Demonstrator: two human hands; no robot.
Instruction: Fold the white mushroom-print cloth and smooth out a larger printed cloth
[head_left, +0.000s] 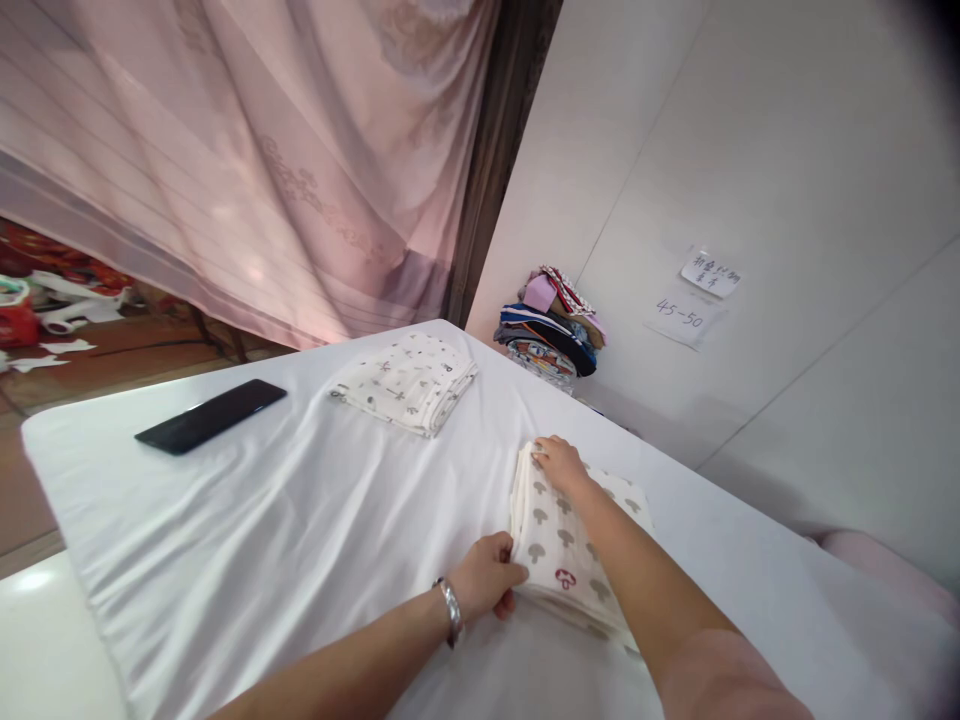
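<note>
A folded white cloth (551,535) printed with grey mushroom shapes lies on the white-covered table (330,560). A small red emblem shows near its front edge. My left hand (491,575), with a silver bracelet at the wrist, pinches the cloth's near left corner between thumb and fingers. At the far left corner, my right hand (559,463) grips the folded edge, its fingertips curled over the side. My right forearm covers part of the cloth. Farther back on the table rests a second folded white cloth (409,385) with small dark prints, apart from both hands.
A black phone-like slab (214,415) lies at the table's left. Beyond the table's far edge, a pile of folded clothes (551,325) stands against the white wall (810,330), which carries two paper notes (686,315). A pink curtain (300,170) hangs behind.
</note>
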